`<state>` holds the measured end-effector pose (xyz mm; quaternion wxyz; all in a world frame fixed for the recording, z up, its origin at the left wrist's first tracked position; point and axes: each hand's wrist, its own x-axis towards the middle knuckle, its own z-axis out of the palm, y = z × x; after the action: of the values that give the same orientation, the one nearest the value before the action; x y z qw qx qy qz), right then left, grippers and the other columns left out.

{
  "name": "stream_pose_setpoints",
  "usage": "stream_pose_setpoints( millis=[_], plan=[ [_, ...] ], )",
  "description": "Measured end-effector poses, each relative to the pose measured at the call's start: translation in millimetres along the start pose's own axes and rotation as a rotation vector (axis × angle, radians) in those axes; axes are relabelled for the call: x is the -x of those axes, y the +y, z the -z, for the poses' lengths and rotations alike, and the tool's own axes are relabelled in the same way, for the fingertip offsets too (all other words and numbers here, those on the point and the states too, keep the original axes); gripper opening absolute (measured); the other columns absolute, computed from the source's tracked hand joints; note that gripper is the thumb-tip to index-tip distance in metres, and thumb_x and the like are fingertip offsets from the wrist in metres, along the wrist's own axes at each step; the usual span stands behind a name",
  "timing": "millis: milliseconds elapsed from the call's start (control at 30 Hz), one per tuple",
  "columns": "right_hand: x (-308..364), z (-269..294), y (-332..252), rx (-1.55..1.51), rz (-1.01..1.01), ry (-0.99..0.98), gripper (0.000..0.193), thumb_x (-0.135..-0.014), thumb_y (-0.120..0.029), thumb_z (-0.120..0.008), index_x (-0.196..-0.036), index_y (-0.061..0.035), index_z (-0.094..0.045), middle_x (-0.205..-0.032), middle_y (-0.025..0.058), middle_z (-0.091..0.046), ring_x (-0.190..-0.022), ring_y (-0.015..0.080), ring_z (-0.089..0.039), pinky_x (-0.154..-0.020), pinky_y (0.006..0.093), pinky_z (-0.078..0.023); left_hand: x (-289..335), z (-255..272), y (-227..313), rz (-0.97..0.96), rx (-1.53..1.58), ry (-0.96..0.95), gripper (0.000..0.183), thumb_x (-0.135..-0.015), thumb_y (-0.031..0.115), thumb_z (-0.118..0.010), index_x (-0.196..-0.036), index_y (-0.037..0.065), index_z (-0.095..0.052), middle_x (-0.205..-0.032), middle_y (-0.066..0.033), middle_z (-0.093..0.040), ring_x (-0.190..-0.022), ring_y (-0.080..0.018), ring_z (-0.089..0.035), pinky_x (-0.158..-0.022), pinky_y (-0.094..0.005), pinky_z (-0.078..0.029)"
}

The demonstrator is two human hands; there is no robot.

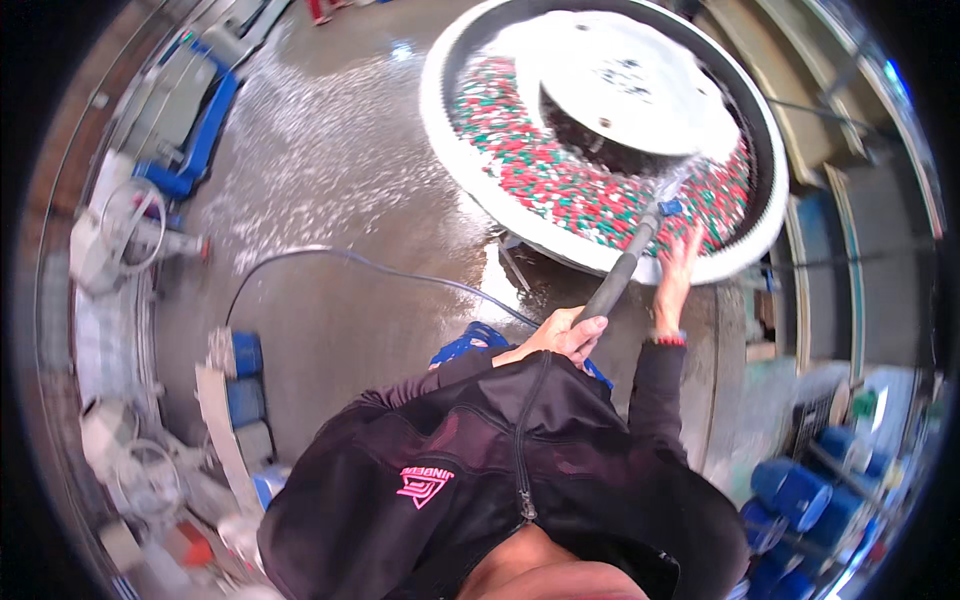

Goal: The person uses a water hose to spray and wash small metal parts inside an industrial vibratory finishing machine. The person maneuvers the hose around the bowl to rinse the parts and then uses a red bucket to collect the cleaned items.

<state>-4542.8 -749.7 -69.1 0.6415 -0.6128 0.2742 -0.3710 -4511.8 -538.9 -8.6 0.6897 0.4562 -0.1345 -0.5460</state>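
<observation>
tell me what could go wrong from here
The dark hose runs across the wet floor, so a trip or slip seems possible. The open right grip is near the tip of the wand held in the left grip, and might catch its spray. That spray could also knock small coloured pieces over the rim of the round white tub.

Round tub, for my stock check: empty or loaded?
Loaded: the round tub holds red, green and white pieces around its white central cover; depth unclear.
</observation>
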Motion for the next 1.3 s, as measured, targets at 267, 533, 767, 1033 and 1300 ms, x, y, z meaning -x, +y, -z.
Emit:
stream_pose_setpoints(
  millis=[267, 533, 767, 1033, 1300],
  plan=[
    [56.8, -2.5, 41.7, 0.117, -0.083, -0.088, 0.038, -0.089, -0.009, -0.036, -0.127, -0.0062, -0.039, -0.111, 0.0113, -0.052, -0.098, 0.0181, -0.052, -0.081, 0.0291, -0.043, 40.7, 93.0, 52.1, -0.161, 0.292, 0.249, 0.034, -0.089, 0.039, -0.042, -0.071, 0.009, -0.038, -0.042, 0.0024, -0.029, -0.029, -0.0068, -0.024, -0.029, -0.0222, -0.021],
    [122.6, -108.4, 110.5, 1.115, -0.160, -0.874, 0.081, -0.061, 0.006, -0.054, -0.133, -0.0179, -0.025, -0.125, 0.0141, -0.040, -0.115, 0.0351, -0.037, -0.093, 0.0427, -0.037, 75.0, 222.3, 140.8, -0.227, 0.259, 0.084, 0.037, -0.091, 0.042, -0.031, -0.071, 0.011, -0.036, -0.040, 0.0054, -0.024, -0.029, -0.0050, -0.021, -0.029, -0.0213, -0.020],
    [175.9, -217.7, 178.7, 1.066, -0.292, -0.675, 0.097, -0.062, -0.009, -0.071, -0.137, -0.0191, -0.012, -0.133, 0.0178, -0.029, -0.123, 0.0352, -0.027, -0.101, 0.0409, -0.025, 144.1, 313.9, 233.4, -0.135, 0.247, -0.062, 0.039, -0.091, 0.044, -0.030, -0.072, 0.011, -0.034, -0.040, 0.0058, -0.024, -0.029, -0.0039, -0.020, -0.029, -0.0205, -0.018],
    [226.4, -264.3, 235.9, 1.231, -0.148, -0.678, 0.040, -0.065, -0.020, -0.063, -0.102, -0.0109, -0.051, -0.119, 0.0147, -0.041, -0.114, 0.0339, -0.036, -0.089, 0.0427, -0.037, 172.9, 343.2, 238.7, 0.019, 0.291, -0.159, 0.035, -0.090, 0.040, -0.038, -0.072, 0.010, -0.037, -0.042, 0.0041, -0.026, -0.030, -0.0046, -0.021, -0.030, -0.0203, -0.017],
    [220.8, -306.2, 175.0, 1.036, -0.317, -0.700, 0.030, -0.063, -0.028, -0.067, -0.080, -0.0048, -0.058, -0.074, 0.0185, -0.060, -0.077, 0.0362, -0.057, -0.070, 0.0407, -0.045, 152.6, 357.0, 275.8, -0.037, 0.191, -0.144, 0.022, -0.083, 0.018, -0.055, -0.073, 0.011, -0.037, -0.043, 0.0061, -0.029, -0.030, -0.0027, -0.022, -0.029, -0.0208, -0.015]
  ],
)
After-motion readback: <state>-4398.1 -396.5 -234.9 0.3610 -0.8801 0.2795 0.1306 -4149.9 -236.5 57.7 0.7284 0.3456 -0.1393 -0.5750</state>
